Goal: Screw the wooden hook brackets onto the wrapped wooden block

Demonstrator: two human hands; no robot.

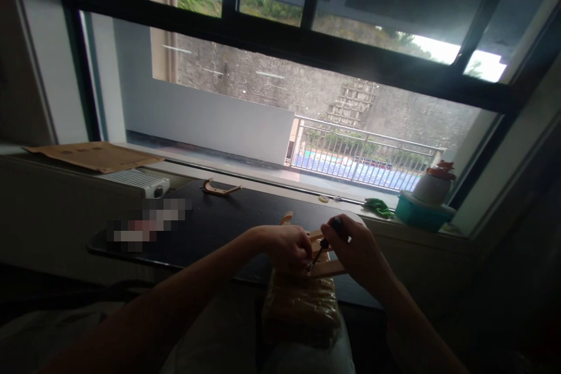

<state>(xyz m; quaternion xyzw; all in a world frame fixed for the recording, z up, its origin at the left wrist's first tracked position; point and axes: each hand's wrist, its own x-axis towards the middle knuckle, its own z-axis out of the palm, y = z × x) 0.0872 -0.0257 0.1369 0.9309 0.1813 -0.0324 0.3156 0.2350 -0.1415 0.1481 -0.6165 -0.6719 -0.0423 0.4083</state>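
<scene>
While a plastic-wrapped package (302,311) is resting over the lap, probably serving as a support, a wooden piece (328,269) is lying just above it at the near edge of the bench (210,228). The left hand (287,248) is curling its fingers by the screwdriver (324,243) tip, likely steadying the work, though I cannot tell what they are pinching; its knuckles are partly blocking that spot. The right hand (357,245) is wrapping its fingers around the handle, slanting the shaft downward. Farther off, a curved wooden piece (222,190) is lying clear; beyond the bench, a green cloth (377,207) and a teal box (416,211) are sitting below the window
</scene>
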